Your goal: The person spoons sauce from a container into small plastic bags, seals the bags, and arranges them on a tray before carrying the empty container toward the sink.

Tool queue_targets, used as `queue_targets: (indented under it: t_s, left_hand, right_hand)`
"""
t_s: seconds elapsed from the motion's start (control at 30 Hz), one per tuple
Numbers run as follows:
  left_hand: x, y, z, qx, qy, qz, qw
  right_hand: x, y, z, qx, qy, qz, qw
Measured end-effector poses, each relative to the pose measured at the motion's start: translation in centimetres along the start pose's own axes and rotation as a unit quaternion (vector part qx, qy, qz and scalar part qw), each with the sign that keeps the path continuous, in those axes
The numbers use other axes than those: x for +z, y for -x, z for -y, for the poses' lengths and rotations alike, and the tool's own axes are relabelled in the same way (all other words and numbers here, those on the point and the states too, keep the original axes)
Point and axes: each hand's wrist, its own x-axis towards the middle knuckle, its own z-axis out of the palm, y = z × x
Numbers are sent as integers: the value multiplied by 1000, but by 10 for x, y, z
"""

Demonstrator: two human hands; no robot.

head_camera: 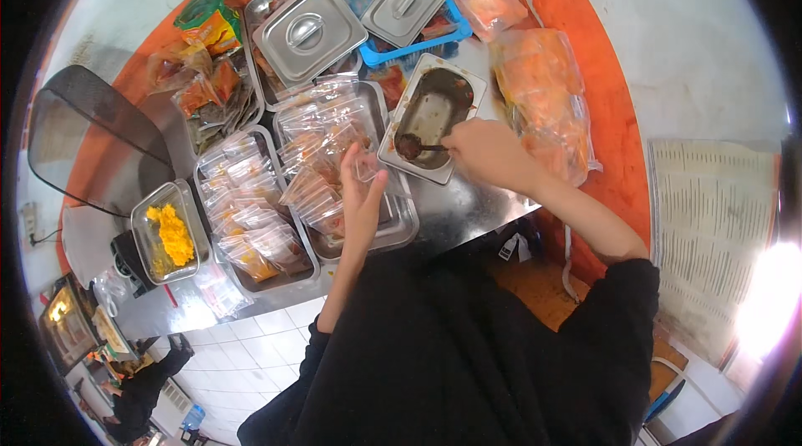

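My right hand [485,148] grips the handle of a spoon [432,148], whose bowl holds a dark brown paste. The spoon is inside a rectangular steel food pan [481,86]; smears of sauce coat its walls, and much of its bottom shows. A small clear plastic bag [366,167] is held up between the thumb and fingers of my left hand [360,202]. That hand is over the right part of a steel tray [410,230] bearing many filled zip bags [322,133]. Whether the held bag contains anything is hard to tell.
Another tray [310,280] of filled bags stands at left, beside a clear container [139,220] of yellow food. Steel lids [310,32] rest on containers behind. Large orange-filled bags [542,89] lie at right. A mesh cover [94,120] stands far left; a person [141,389] is beyond.
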Motion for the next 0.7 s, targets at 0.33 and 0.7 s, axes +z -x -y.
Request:
queue_targets:
  t_s: [0.33,0.7]
  left_hand:
    - [-4,-2,-9,-49,41,11,998]
    - [15,-57,-58,200,-213,5,956]
  right_hand:
    - [6,53,-14,213,-358,-6,909]
    - [-58,90,8,222,-359,-269,866]
